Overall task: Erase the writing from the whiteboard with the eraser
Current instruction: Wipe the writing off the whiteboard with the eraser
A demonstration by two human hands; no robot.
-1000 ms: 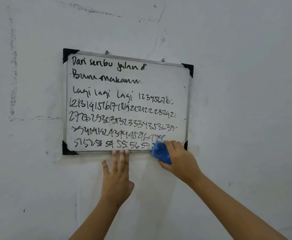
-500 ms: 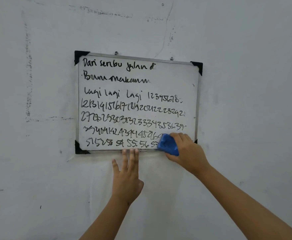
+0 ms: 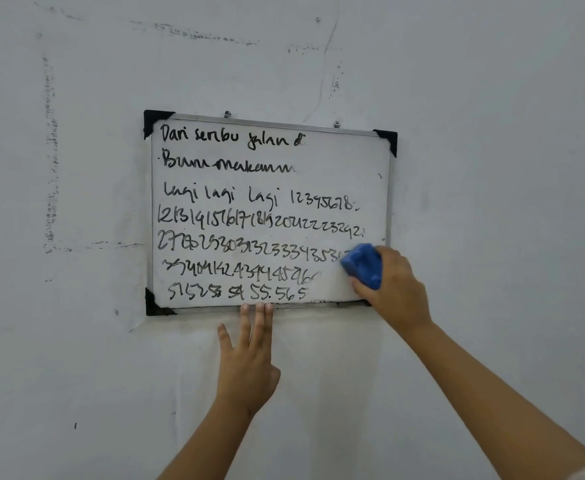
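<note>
A small whiteboard [image 3: 346, 161] with a metal frame and black corner caps hangs on the wall, covered with several lines of black handwriting. Its lower right part is wiped blank. My right hand [image 3: 396, 287] grips a blue eraser [image 3: 363, 265] and presses it on the board near the right end of the fifth line. My left hand [image 3: 247, 355] lies flat on the wall below the board, fingers straight, fingertips touching the bottom frame.
The grey-white wall [image 3: 491, 168] around the board carries scuffs, tape marks and a thin crack [image 3: 325, 64] above the board. Two small hooks [image 3: 227, 114] hold the top frame.
My right hand has moved the eraser up and to the right, from the bottom line to the fifth line. The ends of the two lowest lines are wiped away. My left hand has stayed put.
</note>
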